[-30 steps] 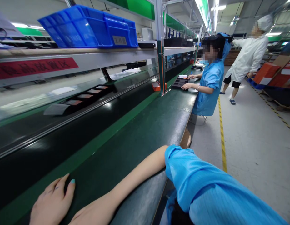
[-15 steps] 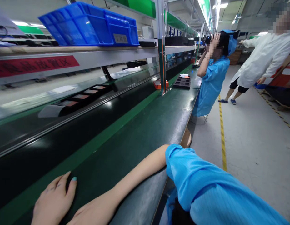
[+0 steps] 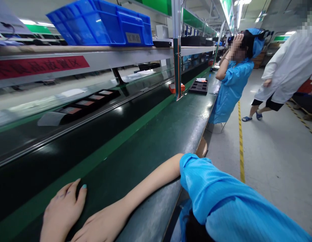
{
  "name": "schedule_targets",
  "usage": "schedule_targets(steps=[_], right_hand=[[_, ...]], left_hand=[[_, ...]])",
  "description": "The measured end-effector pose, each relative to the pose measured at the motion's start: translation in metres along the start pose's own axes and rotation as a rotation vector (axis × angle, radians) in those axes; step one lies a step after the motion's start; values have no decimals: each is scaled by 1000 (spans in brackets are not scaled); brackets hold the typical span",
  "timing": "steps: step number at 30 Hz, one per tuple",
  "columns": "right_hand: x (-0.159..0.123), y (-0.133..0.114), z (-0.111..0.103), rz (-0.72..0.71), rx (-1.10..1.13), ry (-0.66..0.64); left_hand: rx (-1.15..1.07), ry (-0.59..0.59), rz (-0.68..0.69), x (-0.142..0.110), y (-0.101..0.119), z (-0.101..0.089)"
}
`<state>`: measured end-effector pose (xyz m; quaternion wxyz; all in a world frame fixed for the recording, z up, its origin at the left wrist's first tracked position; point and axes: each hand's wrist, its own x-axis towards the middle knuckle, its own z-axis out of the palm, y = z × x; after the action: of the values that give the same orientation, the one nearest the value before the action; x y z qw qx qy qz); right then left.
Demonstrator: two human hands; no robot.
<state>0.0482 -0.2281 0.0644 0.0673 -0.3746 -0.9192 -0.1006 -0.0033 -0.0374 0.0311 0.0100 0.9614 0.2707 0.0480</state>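
My left hand (image 3: 62, 210) rests palm down on the dark green workbench (image 3: 156, 141). Its thumb, with a teal nail, stands apart from the fingers, and nothing is in it. Beside it, my right hand (image 3: 102, 222) lies flat on the same bench, its fingers pointing left and partly cut off by the bottom edge of the view. I see nothing held in it. The right forearm lies across the bench, coming out of a rolled blue sleeve (image 3: 229, 198).
A dark conveyor belt (image 3: 95, 134) runs along the bench, with a black tray (image 3: 85, 102) of flat pieces beyond it. Overhead stands a blue bin (image 3: 103, 25) on a shelf. Farther along are a post (image 3: 177, 60), a compartment tray (image 3: 198, 86), a blue-clad person (image 3: 231, 87) and a white-coated person (image 3: 289, 67).
The person in the white coat has stepped nearer and lowered an outstretched arm. My view has shifted slightly; both my hands stay resting on the bench.
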Motion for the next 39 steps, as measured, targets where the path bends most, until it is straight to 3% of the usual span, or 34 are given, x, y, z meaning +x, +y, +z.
schedule_targets(steps=[6,26,39], right_hand=[[-1,2,8,6,3,44],[-2,0,2,19,-26,23],[-1,0,16,33,29,96]], left_hand=[[22,4,29,7,-10,9],[78,37,18,3,-2,2],[56,31,32,5,-7,5]])
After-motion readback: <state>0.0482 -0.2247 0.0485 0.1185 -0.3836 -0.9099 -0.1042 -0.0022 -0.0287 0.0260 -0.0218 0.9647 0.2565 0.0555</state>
